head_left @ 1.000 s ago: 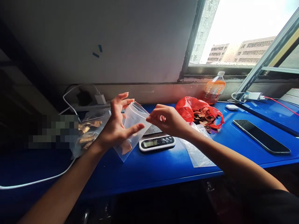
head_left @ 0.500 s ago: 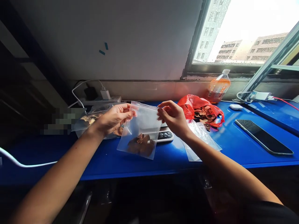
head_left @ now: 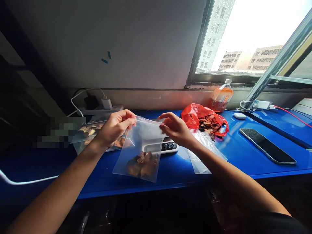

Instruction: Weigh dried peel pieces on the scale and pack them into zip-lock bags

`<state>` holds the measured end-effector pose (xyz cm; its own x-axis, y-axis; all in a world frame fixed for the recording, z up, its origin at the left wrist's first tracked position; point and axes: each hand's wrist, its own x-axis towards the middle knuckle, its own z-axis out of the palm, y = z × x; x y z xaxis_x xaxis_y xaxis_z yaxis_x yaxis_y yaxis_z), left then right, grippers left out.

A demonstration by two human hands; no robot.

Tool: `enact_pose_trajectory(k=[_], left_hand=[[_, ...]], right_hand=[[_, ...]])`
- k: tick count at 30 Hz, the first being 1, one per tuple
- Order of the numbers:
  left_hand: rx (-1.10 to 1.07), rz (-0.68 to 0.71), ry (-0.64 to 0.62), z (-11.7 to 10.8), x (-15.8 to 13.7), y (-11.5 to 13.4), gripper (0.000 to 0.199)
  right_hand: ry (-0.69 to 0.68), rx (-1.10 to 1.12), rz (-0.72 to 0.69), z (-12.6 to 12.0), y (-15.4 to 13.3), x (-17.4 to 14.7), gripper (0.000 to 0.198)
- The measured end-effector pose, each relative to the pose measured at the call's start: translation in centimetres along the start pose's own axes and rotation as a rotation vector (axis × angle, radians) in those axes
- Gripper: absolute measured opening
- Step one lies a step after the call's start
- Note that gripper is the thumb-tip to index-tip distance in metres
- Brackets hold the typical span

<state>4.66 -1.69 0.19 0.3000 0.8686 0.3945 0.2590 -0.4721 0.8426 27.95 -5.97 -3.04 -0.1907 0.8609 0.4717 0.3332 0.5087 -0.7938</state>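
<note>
A clear zip bag point(head_left: 136, 152) hangs over the front of a blue table, with brown dried peel pieces point(head_left: 143, 164) gathered at its bottom. My left hand point(head_left: 119, 126) is closed, pinching the bag's top edge near its left corner. At the right top corner, my right hand point(head_left: 175, 130) has its thumb and index finger apart, close to the plastic; whether it touches the bag is unclear. Behind the bag, a white digital scale point(head_left: 169, 146) shows its black button panel, and the rest of it is partly covered by the bag.
Larger clear bags with dried pieces point(head_left: 91, 130) lie behind my left arm. On the right are a red plastic bag of peel point(head_left: 192, 115), flat clear bags point(head_left: 198, 159), a drink bottle point(head_left: 221, 96), a phone point(head_left: 266, 146) and a white case point(head_left: 240, 116). Chargers and cables line the wall.
The zip bag and both hands sit slightly lower and further left in view, as the camera view shifted. My right thumb and index finger have spread apart at the bag's corner.
</note>
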Motion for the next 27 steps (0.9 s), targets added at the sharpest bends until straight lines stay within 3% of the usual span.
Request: enact_pose_trajectory(k=[3, 7, 11, 15, 20, 27], left_hand=[[0.125, 0.001, -0.036, 0.7, -0.5, 0.1, 0.013], [0.307, 0.173, -0.14, 2.3, -1.7, 0.6, 0.014], [0.308, 0.264, -0.192, 3.3, -2.4, 0.6, 0.015], [0.35, 0.298, -0.142, 3.6, -2.4, 0.1, 0.017], [0.419, 0.449, -0.061, 3.7, -2.5, 0.2, 0.015], [0.395, 0.455, 0.111, 2.2, -2.1, 1.6, 0.013]], right_hand=[[-0.068, -0.16, -0.109, -0.3, -1.0, -0.1, 0.036], [-0.078, -0.298, -0.224, 0.8, -1.7, -0.4, 0.039], [-0.055, -0.307, -0.23, 2.1, -1.2, -0.7, 0.036], [0.038, -0.277, -0.158, 2.8, -1.0, -0.8, 0.03], [0.016, -0.265, -0.079, 2.9, -1.8, -0.7, 0.027], [0.01, -0.245, -0.11, 0.3, -1.6, 0.4, 0.018]])
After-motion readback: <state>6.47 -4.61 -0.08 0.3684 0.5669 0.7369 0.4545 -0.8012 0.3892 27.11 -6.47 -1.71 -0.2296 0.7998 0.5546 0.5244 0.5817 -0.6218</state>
